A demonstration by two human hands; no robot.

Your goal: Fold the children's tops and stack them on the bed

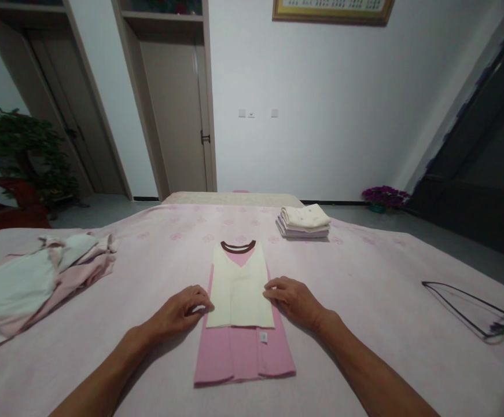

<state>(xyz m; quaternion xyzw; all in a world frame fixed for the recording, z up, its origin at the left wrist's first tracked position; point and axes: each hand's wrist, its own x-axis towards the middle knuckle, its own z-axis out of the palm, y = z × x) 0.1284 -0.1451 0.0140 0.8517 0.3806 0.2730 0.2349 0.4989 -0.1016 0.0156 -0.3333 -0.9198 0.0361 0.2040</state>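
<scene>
A pink and cream shirt (pixel 245 289) lies flat in front of me, folded into a narrow shape. Its dark brown neckband points away from me. The cream part covers the upper portion, and pink cloth with a small white tag shows below. At the shirt's left edge, my left hand (pixel 190 302) has its fingers curled, with the tips pinched on the cloth. On the opposite edge, my right hand (pixel 293 295) holds the cloth a little higher up, thumb and fingers together. The fingertips of both hands partly hide the edges they touch.
A pale pink floral cloth (pixel 156 353) covers the surface. Rumpled clothes (pixel 21 284) lie at left, and a folded stack of clothes (pixel 304 220) sits at the back right. A black hanger (pixel 464 292) rests at far right. Beyond stand doors, a wall and plants.
</scene>
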